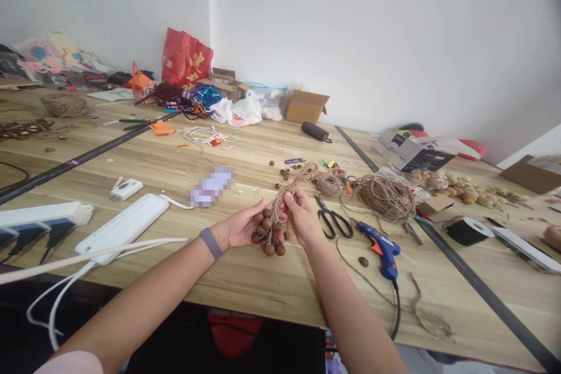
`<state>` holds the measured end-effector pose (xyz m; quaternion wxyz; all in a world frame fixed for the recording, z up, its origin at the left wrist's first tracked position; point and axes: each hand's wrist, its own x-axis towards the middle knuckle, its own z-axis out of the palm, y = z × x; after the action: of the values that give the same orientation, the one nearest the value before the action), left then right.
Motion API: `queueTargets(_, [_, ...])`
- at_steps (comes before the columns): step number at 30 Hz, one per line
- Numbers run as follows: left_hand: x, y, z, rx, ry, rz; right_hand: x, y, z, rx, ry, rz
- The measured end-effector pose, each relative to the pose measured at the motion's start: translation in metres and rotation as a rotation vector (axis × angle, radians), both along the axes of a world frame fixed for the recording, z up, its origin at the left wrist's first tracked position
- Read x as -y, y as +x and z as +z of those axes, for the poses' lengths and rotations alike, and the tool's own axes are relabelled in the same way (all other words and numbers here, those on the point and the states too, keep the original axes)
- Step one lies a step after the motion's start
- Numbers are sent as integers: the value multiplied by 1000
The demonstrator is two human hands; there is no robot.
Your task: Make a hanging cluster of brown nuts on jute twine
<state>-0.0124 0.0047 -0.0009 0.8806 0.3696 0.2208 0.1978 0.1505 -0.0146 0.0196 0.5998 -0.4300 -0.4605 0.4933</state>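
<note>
A bunch of round brown nut-like balls (267, 232) hangs on twine strands near the table's front edge. My left hand (243, 225) cups the bunch from the left, its fingers partly hidden behind the balls. With fingertips pinched, my right hand (301, 213) holds the twine strands (278, 201) just above the balls. A braided twine length (307, 172) extends beyond my hands. Black-handled scissors (335, 221) lie right of my right hand, and a blue glue gun (382, 248) is farther right. One loose brown piece (363, 261) rests beside the glue gun.
A large twine coil (385, 197) and a small twine ball (328, 184) lie beyond the scissors. White power strips (123, 228) with cables are at left. Bags, a red bag (186, 58) and cardboard boxes (307, 105) line the wall. A black tape roll (470, 231) stands right.
</note>
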Motion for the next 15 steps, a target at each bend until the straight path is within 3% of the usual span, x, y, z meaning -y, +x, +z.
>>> queueTargets(7, [-1, 5, 0, -103, 112, 50, 2, 1, 4, 189, 145, -36])
queueTargets(15, [-9, 10, -9, 13, 281, 287, 9, 8, 17, 724, 431, -283])
